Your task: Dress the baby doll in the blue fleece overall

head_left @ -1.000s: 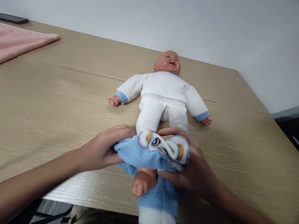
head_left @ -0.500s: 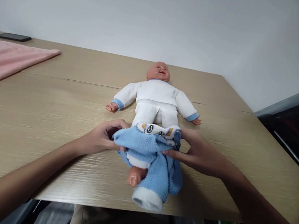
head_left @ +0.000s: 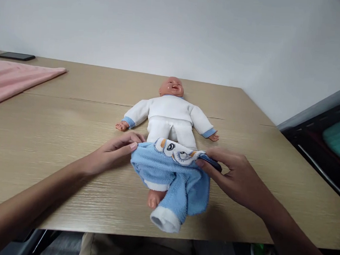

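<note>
Head view: left grip (head_left: 114,153) and right grip (head_left: 238,177) pinch the pants (head_left: 158,161)

Thumb and fingers of the left grip close on the upper left corner of the pants; those of the right grip close on the upper right edge, so the top is stretched between them. Along that top runs a white patch (head_left: 181,153) with embroidered eyes. The pants lie over the lower legs of the doll (head_left: 171,109), near the front edge of the surface (head_left: 94,209). One foot (head_left: 155,199) sticks out below a white cuff; the other pant leg slants beside it, its white cuff (head_left: 166,220) open toward the front. Beyond, the doll lies on its back in white, arms spread, head farthest off. Well apart at far left are a pink cloth (head_left: 17,80) and a phone (head_left: 16,56) behind it.
</note>
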Motion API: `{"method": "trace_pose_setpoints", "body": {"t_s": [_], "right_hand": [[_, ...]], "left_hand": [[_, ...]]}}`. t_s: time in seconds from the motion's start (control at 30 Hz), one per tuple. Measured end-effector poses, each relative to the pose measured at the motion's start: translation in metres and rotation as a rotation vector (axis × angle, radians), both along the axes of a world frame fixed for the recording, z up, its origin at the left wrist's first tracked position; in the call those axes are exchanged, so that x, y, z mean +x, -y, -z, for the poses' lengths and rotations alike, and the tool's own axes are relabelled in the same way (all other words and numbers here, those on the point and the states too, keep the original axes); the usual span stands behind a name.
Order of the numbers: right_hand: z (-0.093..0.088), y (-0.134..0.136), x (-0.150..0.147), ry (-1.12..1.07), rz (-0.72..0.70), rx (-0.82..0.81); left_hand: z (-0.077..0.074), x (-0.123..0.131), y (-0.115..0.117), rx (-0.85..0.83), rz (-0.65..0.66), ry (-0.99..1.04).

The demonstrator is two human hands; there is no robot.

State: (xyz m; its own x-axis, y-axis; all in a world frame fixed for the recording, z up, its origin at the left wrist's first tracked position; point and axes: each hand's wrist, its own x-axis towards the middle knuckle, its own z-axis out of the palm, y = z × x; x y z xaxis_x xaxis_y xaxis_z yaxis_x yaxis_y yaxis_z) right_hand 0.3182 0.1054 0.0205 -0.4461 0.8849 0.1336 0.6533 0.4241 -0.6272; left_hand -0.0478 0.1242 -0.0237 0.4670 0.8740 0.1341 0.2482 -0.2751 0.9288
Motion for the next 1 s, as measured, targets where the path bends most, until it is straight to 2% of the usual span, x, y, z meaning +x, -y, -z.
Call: {"method": "trace_pose_setpoints", "body": {"t_s": [0.13, 0.2, 0.27, 0.37, 0.43, 0.57, 0.67, 0.77, 0.87, 0.93, 1.0], "right_hand": [[-0.01, 0.007, -0.012, -0.129, -0.065, 0.095], [-0.015, 0.006, -0.019, -0.21, -0.089, 0.044], [-0.021, 0.005, -0.023, -0.237, -0.061, -0.019], [-0.028, 0.004, -0.02, -0.168, 0.007, -0.075], [-0.03, 0.006, -0.012, -0.122, -0.007, -0.159], [-0.027, 0.013, 0.009, -0.135, -0.153, -0.447], [-0.017, 0.013, 0.019, -0.208, -0.195, -0.448], [-0.006, 0.006, 0.024, -0.3, -0.152, -0.449], [-0.002, -0.006, 0.022, -0.331, -0.12, -0.476], [-0.005, -0.01, 0.017, -0.293, -0.192, -0.535], [-0.009, -0.011, 0.012, -0.255, -0.272, -0.613]], "left_hand": [[-0.031, 0.025, -0.003, 0.187, -0.02, -0.136], [-0.048, 0.047, -0.009, 0.194, 0.13, -0.145], [-0.061, 0.071, -0.019, 0.117, 0.341, -0.145], [-0.071, 0.099, -0.037, -0.023, 0.634, -0.164], [-0.071, 0.109, -0.047, -0.077, 0.73, -0.166], [-0.063, 0.11, -0.054, -0.077, 0.633, -0.111], [-0.054, 0.106, -0.054, -0.128, 0.594, -0.064], [-0.045, 0.102, -0.057, -0.224, 0.595, -0.066], [-0.039, 0.098, -0.062, -0.379, 0.709, -0.104], [-0.037, 0.096, -0.065, -0.511, 0.834, -0.131], [-0.036, 0.094, -0.067, -0.562, 0.882, -0.166]]}}
